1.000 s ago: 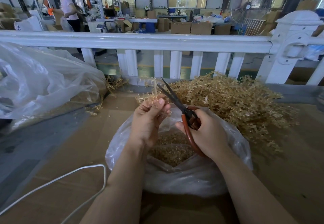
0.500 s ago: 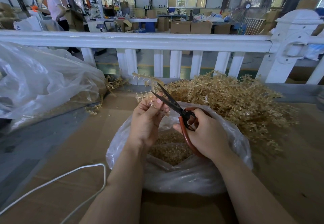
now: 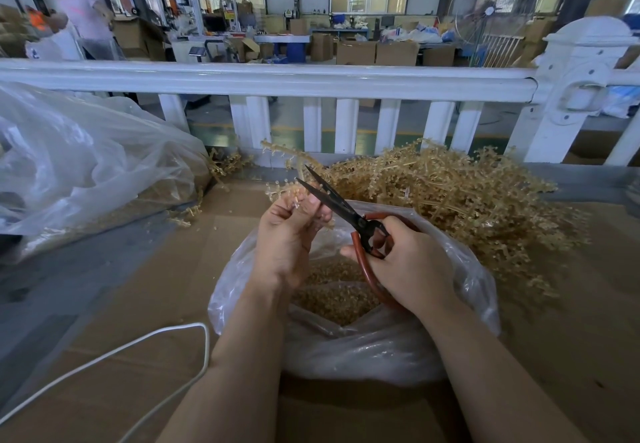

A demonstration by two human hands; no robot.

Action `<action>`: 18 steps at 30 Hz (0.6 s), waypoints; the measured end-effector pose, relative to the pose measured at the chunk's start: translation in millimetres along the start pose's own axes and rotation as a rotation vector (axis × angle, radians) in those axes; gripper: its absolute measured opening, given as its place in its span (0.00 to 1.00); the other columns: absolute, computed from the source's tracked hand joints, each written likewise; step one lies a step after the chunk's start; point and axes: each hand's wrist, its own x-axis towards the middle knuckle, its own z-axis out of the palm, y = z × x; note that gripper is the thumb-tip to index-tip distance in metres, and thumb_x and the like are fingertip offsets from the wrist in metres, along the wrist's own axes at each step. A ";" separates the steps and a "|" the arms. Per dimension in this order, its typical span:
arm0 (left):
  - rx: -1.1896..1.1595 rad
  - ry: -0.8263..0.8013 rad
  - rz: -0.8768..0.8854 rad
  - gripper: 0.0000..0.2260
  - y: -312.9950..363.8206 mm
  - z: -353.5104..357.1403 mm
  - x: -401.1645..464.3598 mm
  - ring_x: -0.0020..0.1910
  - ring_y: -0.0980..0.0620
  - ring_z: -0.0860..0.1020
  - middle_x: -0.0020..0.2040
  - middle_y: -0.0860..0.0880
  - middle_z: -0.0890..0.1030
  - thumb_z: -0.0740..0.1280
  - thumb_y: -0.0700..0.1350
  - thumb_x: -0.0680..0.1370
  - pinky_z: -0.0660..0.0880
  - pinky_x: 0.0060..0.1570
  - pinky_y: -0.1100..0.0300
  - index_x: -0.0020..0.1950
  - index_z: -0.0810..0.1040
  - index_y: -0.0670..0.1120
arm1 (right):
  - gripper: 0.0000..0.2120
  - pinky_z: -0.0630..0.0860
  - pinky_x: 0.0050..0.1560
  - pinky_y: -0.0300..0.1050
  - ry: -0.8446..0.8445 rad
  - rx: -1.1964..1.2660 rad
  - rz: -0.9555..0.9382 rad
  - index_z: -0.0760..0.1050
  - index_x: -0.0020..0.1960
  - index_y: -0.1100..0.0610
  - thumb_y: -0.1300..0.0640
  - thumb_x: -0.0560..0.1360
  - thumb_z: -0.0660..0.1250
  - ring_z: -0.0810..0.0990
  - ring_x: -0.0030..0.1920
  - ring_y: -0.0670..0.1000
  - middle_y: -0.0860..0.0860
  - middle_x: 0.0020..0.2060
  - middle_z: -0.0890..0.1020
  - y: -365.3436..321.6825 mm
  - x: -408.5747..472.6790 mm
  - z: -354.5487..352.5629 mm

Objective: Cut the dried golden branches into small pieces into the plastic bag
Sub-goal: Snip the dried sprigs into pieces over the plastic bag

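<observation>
Golden, dry and thin: branch (image 3: 294,160) pinched in left hand (image 3: 287,234) above the open plastic bag (image 3: 460,307), tips sticking up past the fingers. Probably light, stiff and brittle, likely to snap or shed beads if squeezed. Best held low on the stem, close under the blades. Scissors (image 3: 341,207) gripped in right hand (image 3: 408,262), blades slightly parted at the stem. More branches heaped on the worktop (image 3: 145,304) behind the bag.

no legible text, labels or numbers (background signs blurred)
</observation>
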 end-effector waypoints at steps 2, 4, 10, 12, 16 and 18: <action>-0.010 -0.003 -0.005 0.09 0.4 -1.0 -0.1 0.36 0.54 0.80 0.35 0.49 0.83 0.69 0.38 0.73 0.79 0.44 0.63 0.34 0.83 0.49 | 0.35 0.75 0.32 0.38 0.006 0.004 -0.009 0.79 0.51 0.50 0.22 0.65 0.58 0.76 0.33 0.41 0.39 0.34 0.79 -0.6 -0.6 0.2; -0.021 0.003 -0.012 0.09 0.4 -2.0 0.1 0.36 0.54 0.80 0.36 0.48 0.83 0.69 0.38 0.73 0.79 0.44 0.63 0.35 0.83 0.48 | 0.35 0.76 0.33 0.38 0.008 0.012 -0.017 0.80 0.52 0.50 0.22 0.65 0.58 0.77 0.34 0.41 0.40 0.34 0.80 -0.9 -1.2 0.2; -0.028 0.020 -0.020 0.08 0.1 -2.6 0.8 0.36 0.53 0.79 0.36 0.48 0.82 0.69 0.38 0.73 0.79 0.44 0.63 0.36 0.83 0.48 | 0.35 0.74 0.31 0.37 0.002 0.012 -0.009 0.79 0.49 0.49 0.20 0.65 0.57 0.77 0.31 0.41 0.39 0.31 0.78 -0.1 -1.5 -0.2; -0.026 0.018 -0.018 0.07 0.6 -2.8 1.0 0.36 0.53 0.79 0.36 0.48 0.82 0.69 0.38 0.73 0.79 0.44 0.63 0.36 0.83 0.48 | 0.33 0.75 0.31 0.38 0.010 0.013 -0.019 0.79 0.47 0.49 0.21 0.65 0.58 0.77 0.31 0.41 0.40 0.29 0.77 0.6 -1.6 0.0; 0.001 0.034 -0.006 0.06 0.5 -3.8 1.7 0.36 0.53 0.79 0.36 0.48 0.82 0.70 0.39 0.72 0.79 0.44 0.62 0.37 0.83 0.47 | 0.28 0.66 0.28 0.33 0.038 0.017 -0.034 0.77 0.44 0.49 0.24 0.67 0.61 0.71 0.27 0.37 0.37 0.26 0.72 -0.1 -1.8 0.1; 0.042 0.037 0.004 0.04 -0.7 -4.7 2.0 0.36 0.53 0.79 0.36 0.47 0.82 0.71 0.40 0.72 0.78 0.44 0.62 0.38 0.83 0.47 | 0.30 0.67 0.28 0.33 0.041 0.014 -0.029 0.78 0.46 0.50 0.24 0.66 0.60 0.72 0.27 0.38 0.37 0.27 0.72 0.0 -1.1 0.6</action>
